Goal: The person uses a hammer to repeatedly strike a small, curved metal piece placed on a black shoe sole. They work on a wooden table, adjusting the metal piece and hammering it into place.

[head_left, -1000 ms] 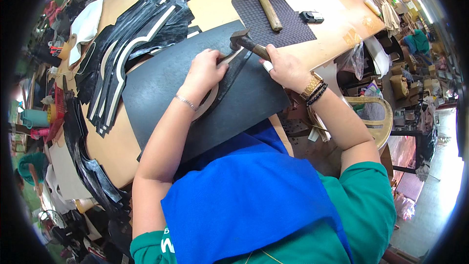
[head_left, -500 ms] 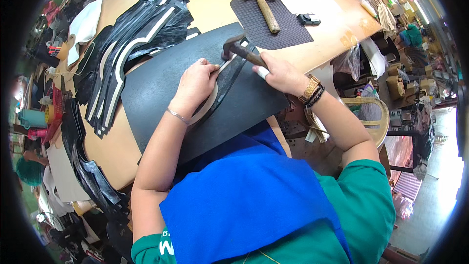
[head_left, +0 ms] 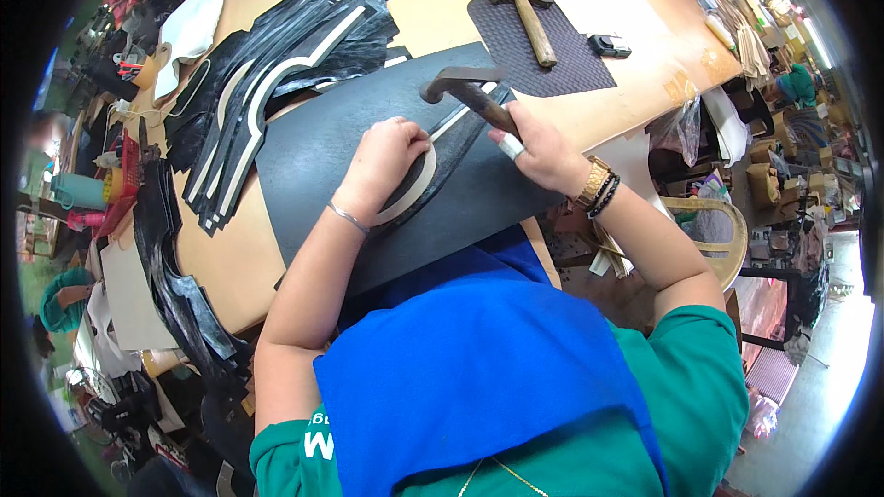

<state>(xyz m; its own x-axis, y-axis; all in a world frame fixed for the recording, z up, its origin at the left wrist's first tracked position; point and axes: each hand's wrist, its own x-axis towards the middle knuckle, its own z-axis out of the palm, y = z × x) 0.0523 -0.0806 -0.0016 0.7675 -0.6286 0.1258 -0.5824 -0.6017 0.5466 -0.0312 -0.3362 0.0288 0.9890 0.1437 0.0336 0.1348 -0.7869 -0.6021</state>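
Observation:
My right hand (head_left: 545,149), a white wrap on one finger, grips a hammer (head_left: 493,112) by its wooden handle. The hammer's dark head is raised above a curved black strip (head_left: 451,158) that looks like leather. A cream band (head_left: 422,180) runs along the strip's inner curve. My left hand (head_left: 394,158) is closed, fingertips pinched at the cream band's edge; part of the band is hidden under that hand. The strip lies on a black board (head_left: 308,161) at the table's near edge.
Several black strips with cream bands (head_left: 276,101) are piled at the left. Another hammer (head_left: 532,29) rests on a dark textured mat (head_left: 575,74), beside a small black object (head_left: 609,45). A blue cloth (head_left: 479,359) covers my front. A chair (head_left: 723,221) stands at the right.
The hammer head has lifted off the strip. My left fingertips have drawn back a little along the cream band toward me. The whole view has shifted slightly.

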